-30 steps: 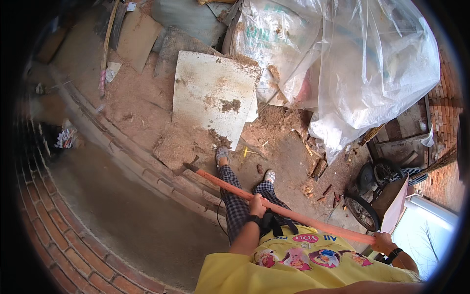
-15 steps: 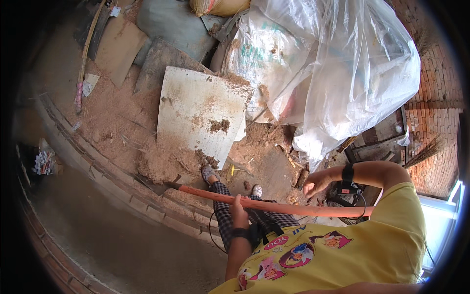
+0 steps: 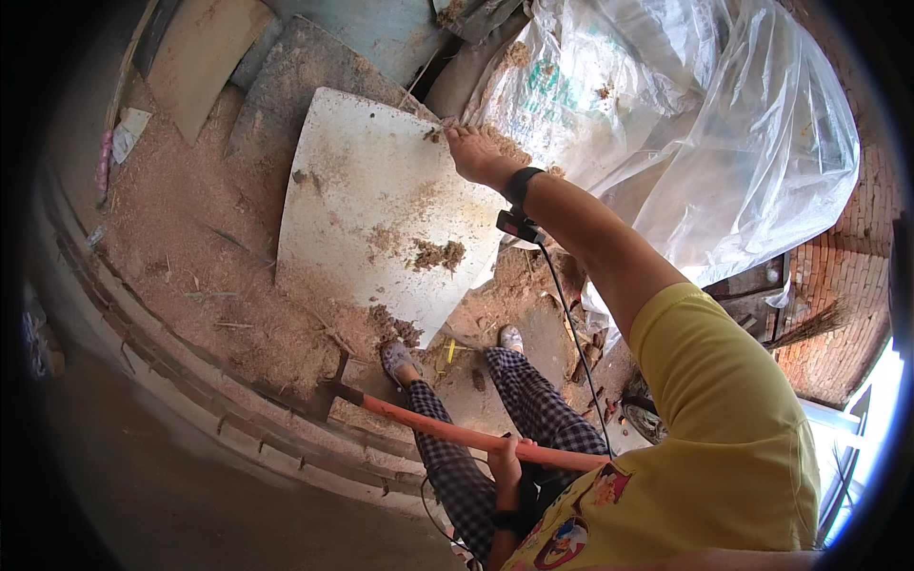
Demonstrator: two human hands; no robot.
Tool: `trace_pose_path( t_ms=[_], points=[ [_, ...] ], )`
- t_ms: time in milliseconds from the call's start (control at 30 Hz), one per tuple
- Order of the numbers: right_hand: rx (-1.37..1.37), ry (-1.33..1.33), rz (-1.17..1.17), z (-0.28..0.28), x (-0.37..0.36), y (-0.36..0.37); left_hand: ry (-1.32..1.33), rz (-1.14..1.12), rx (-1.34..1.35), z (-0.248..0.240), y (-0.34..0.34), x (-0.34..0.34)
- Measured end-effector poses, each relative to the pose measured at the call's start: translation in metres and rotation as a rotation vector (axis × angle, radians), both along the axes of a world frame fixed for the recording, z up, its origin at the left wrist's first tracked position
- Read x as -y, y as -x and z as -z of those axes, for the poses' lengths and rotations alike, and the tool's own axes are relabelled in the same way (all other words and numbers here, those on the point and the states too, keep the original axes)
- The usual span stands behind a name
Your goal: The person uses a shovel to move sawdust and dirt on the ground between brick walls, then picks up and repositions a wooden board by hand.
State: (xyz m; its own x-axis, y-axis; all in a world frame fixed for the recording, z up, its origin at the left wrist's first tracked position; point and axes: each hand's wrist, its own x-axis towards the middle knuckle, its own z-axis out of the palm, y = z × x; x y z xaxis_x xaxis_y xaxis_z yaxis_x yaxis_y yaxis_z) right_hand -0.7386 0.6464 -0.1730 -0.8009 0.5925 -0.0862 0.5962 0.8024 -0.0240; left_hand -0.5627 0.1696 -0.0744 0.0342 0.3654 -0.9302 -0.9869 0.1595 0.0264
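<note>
My left hand [image 3: 506,463] is closed around the orange handle of a hoe [image 3: 428,425]. The hoe slants across my checked trousers, its dark metal head on the sawdust-like litter left of my foot. My right arm stretches far forward. At the far right edge of a flat white board [image 3: 352,200], my right hand [image 3: 476,155] has its fingers bent over the edge; their tips are partly hidden. Brown clumps of dirt [image 3: 438,254] lie on the board, which rests tilted on the litter.
A big clear plastic sheet [image 3: 752,181] covers pale sacks at the far right. Grey and brown boards [image 3: 305,81] lie beyond the white one. A brick kerb [image 3: 219,414] curves along the left. My feet stand at the board's near edge. A brick wall [image 3: 828,314] rises at right.
My right hand has gone from beside my body forward to the white board's far edge. My left hand still holds the hoe, and my feet are wider apart in view.
</note>
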Motion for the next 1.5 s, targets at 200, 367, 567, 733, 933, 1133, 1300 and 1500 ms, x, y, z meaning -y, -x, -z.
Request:
trace_pose_path(
  t_ms=[200,367,567,733,933,1133,1300,1500],
  points=[
    [0.167,0.202,0.133,-0.013,-0.013,0.026,0.000,-0.027,-0.053,0.005,0.000,0.000],
    [0.298,0.443,-0.070,-0.061,0.000,0.031,0.003,-0.053,-0.063,0.010,-0.006,0.011],
    [0.169,0.666,-0.137,-0.139,0.062,-0.013,0.090,-0.128,0.014,-0.019,0.006,0.020],
    [0.069,0.673,-0.164,-0.217,0.105,-0.097,0.094,-0.100,0.002,0.000,0.006,0.049],
    [-0.070,0.655,-0.105,-0.324,0.124,-0.232,0.082,-0.087,-0.095,0.004,0.005,0.042],
    [0.032,0.602,0.063,-0.381,0.128,-0.345,0.128,-0.146,-0.097,0.003,0.006,0.022],
    [0.086,0.577,0.103,-0.355,0.124,-0.445,0.209,-0.136,-0.199,0.006,-0.002,0.005],
    [0.429,0.492,0.349,-0.262,0.085,-0.553,0.217,-0.126,-0.191,0.012,-0.009,-0.008]
  ],
)
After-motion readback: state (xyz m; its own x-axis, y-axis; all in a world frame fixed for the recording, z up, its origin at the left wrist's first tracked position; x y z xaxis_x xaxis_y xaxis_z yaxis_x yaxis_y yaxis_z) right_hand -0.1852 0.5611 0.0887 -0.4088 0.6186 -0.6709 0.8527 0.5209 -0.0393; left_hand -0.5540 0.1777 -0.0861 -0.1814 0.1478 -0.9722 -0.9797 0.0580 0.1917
